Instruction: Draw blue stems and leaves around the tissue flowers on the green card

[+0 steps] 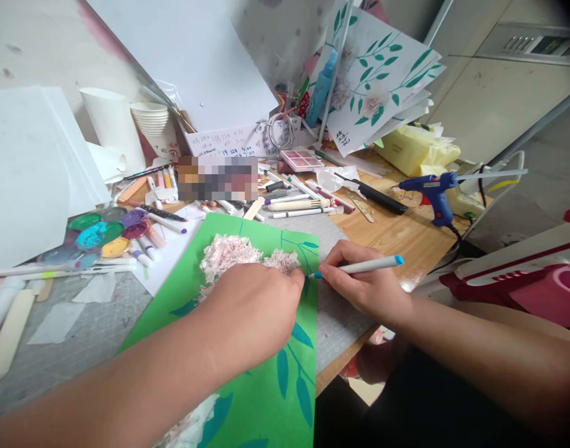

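A green sheet (285, 373) with teal leaves and stems lies on a grey cutting mat (102, 323). Crumpled pale pink tissue flowers (229, 252) stand out from its upper part, and more white tissue shows at the lower edge. My left hand (261, 305) rests over the sheet beside the flowers, its fingers curled under and mostly hidden; what they hold, if anything, cannot be seen. At the sheet's right edge, my right hand (355, 274) grips a white marker (373, 265) with a blue end, its tip close to a painted leaf.
A blue glue gun (432, 190) stands at the right, near a black tool (383, 198). Markers (303, 204) lie scattered behind the sheet. A paint palette (105, 233), paper cups (154, 124) and wooden sticks (9, 336) are on the left. Leaf-painted sheets (383, 74) lean at the back.
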Action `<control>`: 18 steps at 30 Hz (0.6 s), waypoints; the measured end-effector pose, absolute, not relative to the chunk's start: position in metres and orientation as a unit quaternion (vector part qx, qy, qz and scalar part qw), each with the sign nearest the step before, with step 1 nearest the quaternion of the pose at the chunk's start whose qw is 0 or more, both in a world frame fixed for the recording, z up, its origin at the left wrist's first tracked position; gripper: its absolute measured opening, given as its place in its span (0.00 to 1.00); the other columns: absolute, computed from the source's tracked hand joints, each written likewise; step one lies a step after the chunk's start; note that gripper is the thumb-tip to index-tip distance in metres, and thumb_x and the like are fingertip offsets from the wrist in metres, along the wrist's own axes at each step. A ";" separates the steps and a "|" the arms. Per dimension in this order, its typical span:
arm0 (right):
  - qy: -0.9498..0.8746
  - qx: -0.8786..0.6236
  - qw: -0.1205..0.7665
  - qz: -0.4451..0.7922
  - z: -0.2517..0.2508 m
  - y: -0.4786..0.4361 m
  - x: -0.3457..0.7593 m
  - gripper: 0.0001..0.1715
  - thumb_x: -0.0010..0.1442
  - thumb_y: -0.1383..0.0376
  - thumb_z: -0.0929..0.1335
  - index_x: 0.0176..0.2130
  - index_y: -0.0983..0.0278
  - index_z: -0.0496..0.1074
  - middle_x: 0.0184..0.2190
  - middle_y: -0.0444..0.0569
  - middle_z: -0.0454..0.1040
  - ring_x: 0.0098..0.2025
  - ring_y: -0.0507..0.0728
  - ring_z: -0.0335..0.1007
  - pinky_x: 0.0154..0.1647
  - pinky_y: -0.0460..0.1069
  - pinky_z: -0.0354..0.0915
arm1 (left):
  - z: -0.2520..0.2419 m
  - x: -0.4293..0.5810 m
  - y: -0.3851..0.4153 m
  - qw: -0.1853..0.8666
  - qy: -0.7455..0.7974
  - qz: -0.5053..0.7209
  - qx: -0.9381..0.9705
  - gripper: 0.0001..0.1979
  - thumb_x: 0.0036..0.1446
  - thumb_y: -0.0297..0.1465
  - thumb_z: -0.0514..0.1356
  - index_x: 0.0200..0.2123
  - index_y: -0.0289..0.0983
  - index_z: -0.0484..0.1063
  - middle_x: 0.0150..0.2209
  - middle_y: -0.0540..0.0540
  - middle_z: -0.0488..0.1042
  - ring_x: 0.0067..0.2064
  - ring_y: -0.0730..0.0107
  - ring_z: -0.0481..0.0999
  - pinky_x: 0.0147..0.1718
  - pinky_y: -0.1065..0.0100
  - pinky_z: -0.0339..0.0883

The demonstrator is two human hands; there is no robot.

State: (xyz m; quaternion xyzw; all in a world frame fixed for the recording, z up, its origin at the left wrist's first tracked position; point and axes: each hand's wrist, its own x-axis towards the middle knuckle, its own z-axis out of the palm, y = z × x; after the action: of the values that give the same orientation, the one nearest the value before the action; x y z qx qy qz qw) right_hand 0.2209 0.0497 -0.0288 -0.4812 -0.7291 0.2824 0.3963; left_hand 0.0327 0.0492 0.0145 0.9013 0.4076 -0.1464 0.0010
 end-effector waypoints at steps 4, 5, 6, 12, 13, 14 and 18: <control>-0.747 -0.460 0.381 0.293 -0.028 0.048 0.221 0.11 0.56 0.65 0.67 0.24 0.65 0.68 0.19 0.45 0.68 0.21 0.50 0.62 0.22 0.45 0.59 | 0.015 0.032 0.049 0.004 0.407 -0.144 0.902 0.25 0.51 0.24 0.52 0.53 0.38 0.69 0.19 0.46 0.72 0.21 0.57 0.74 0.19 0.68 0.58; -0.751 -0.454 0.376 0.297 -0.028 0.048 0.222 0.10 0.56 0.65 0.67 0.24 0.65 0.68 0.19 0.45 0.68 0.21 0.50 0.62 0.21 0.45 0.59 | 0.015 0.032 0.049 0.006 0.406 -0.144 0.902 0.24 0.51 0.24 0.52 0.53 0.38 0.69 0.19 0.46 0.72 0.21 0.58 0.74 0.19 0.68 0.59; -0.755 -0.448 0.372 0.301 -0.028 0.047 0.222 0.10 0.56 0.65 0.67 0.24 0.66 0.68 0.19 0.45 0.69 0.20 0.50 0.62 0.21 0.45 0.59 | 0.015 0.032 0.049 0.008 0.406 -0.143 0.903 0.24 0.51 0.24 0.52 0.53 0.38 0.69 0.19 0.47 0.72 0.21 0.58 0.75 0.20 0.67 0.60; -0.768 -0.421 0.354 0.328 -0.028 0.046 0.227 0.11 0.56 0.64 0.67 0.24 0.65 0.68 0.19 0.46 0.69 0.20 0.51 0.63 0.21 0.46 0.59 | 0.015 0.032 0.050 0.008 0.403 -0.130 0.906 0.24 0.51 0.23 0.51 0.52 0.38 0.69 0.19 0.47 0.72 0.20 0.55 0.74 0.19 0.65 0.59; -0.769 -0.417 0.354 0.332 -0.028 0.046 0.227 0.11 0.56 0.64 0.67 0.24 0.65 0.68 0.18 0.46 0.69 0.21 0.51 0.62 0.21 0.47 0.60 | 0.016 0.031 0.049 0.009 0.403 -0.128 0.906 0.24 0.51 0.23 0.51 0.52 0.38 0.70 0.19 0.47 0.71 0.20 0.56 0.74 0.18 0.66 0.58; -0.768 -0.414 0.354 0.336 -0.028 0.046 0.228 0.12 0.57 0.64 0.67 0.23 0.64 0.67 0.18 0.45 0.69 0.21 0.51 0.62 0.21 0.47 0.60 | 0.016 0.031 0.049 0.010 0.402 -0.127 0.907 0.24 0.51 0.23 0.51 0.52 0.38 0.69 0.19 0.47 0.71 0.20 0.56 0.74 0.18 0.66 0.57; -0.762 -0.419 0.357 0.340 -0.028 0.047 0.227 0.11 0.57 0.64 0.67 0.24 0.64 0.68 0.20 0.46 0.71 0.22 0.51 0.64 0.22 0.47 0.61 | 0.017 0.031 0.049 0.018 0.404 -0.127 0.906 0.24 0.51 0.23 0.52 0.52 0.37 0.69 0.19 0.46 0.72 0.21 0.57 0.75 0.18 0.67 0.54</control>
State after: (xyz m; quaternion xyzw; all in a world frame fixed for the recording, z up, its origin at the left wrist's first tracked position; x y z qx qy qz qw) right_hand 0.2271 0.0465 -0.0284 -0.4190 -0.7622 0.3405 0.3572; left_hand 0.0314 0.0491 0.0168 0.9056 0.4041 -0.1274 0.0179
